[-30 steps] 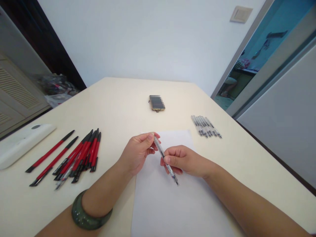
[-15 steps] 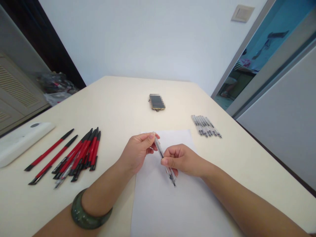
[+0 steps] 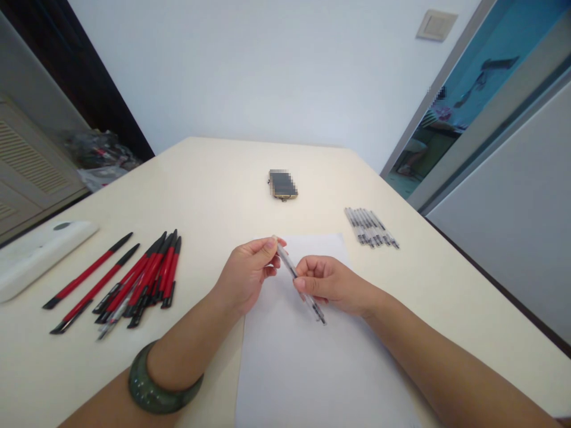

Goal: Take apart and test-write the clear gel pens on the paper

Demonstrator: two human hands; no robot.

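Note:
A clear pen (image 3: 286, 260) with dark parts slants between my two hands above a white sheet of paper (image 3: 285, 368). My left hand (image 3: 252, 267) pinches its upper end between thumb and fingers. Lower down, my right hand (image 3: 328, 282) is closed round its middle, and the dark-tipped end sticks out below toward the paper. Part of the pen is hidden behind the right fingers. On the table to the right lies a row of several similar clear pens (image 3: 372, 227). Several red and black pens (image 3: 143, 276) lie in a loose pile to the left, one clear pen (image 3: 115, 321) among them.
A dark, pixelated flat object (image 3: 283, 184) lies at the back middle of the table (image 3: 214, 184). At the left edge sits a long white device (image 3: 42, 258). The wall is behind the table, and a doorway opens on the right, with a person partly visible beyond.
The pen's lower end has swung a little to the right and up. My right hand has shifted slightly with it, while the left keeps its pinch. The piles have not moved.

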